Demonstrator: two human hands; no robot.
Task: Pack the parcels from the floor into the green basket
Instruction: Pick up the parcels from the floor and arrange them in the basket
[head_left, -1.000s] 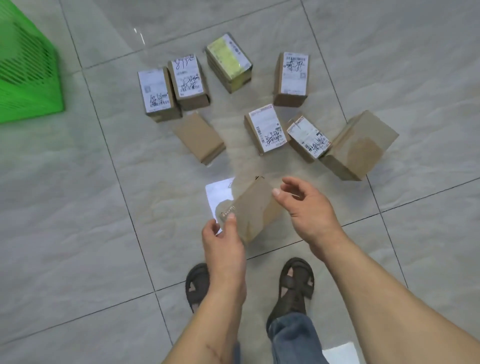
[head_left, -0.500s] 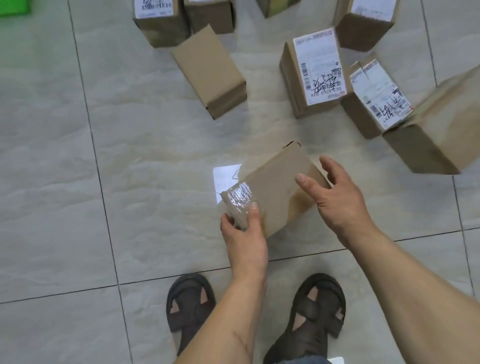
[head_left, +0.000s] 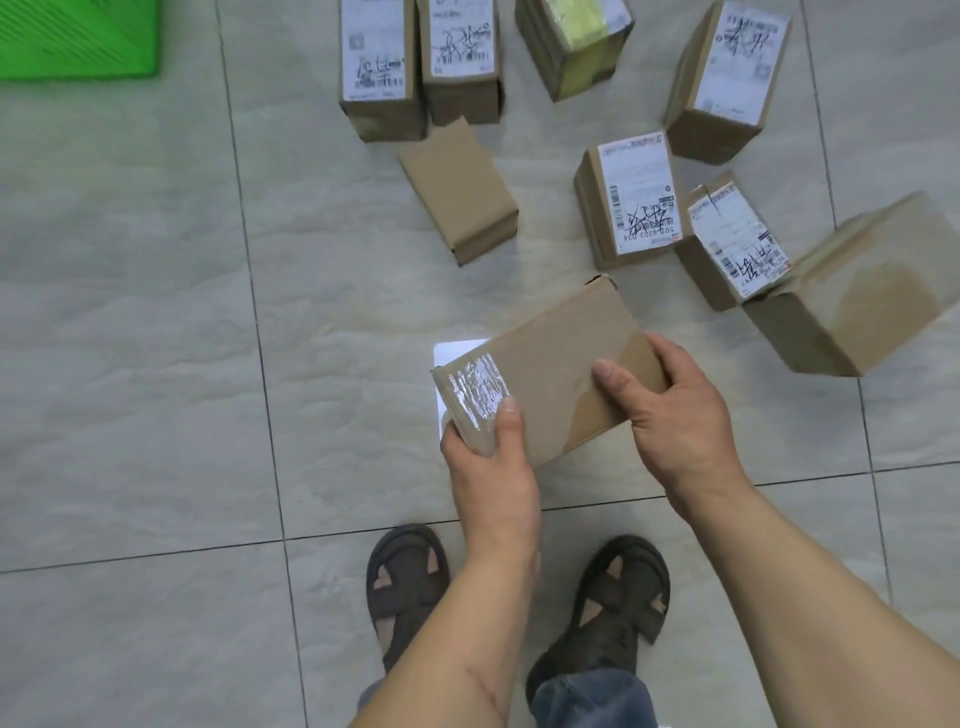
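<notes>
held parcel (head_left: 550, 374): plain brown box, glossy tape on near-left end, gripped by both hands, tilted above tiled floor (head_left: 130, 364)
left hand (head_left: 488, 462): curled round taped corner, thumb on top
right hand (head_left: 670, 400): clasps far-right end, thumb across top
other parcels: eight on floor beyond, e.g. unlabelled box (head_left: 460, 189), labelled box (head_left: 631, 200), big box (head_left: 857, 286)
green basket (head_left: 78, 39): top-left corner, well apart from parcels
feet: dark sandals (head_left: 408, 577)
</notes>
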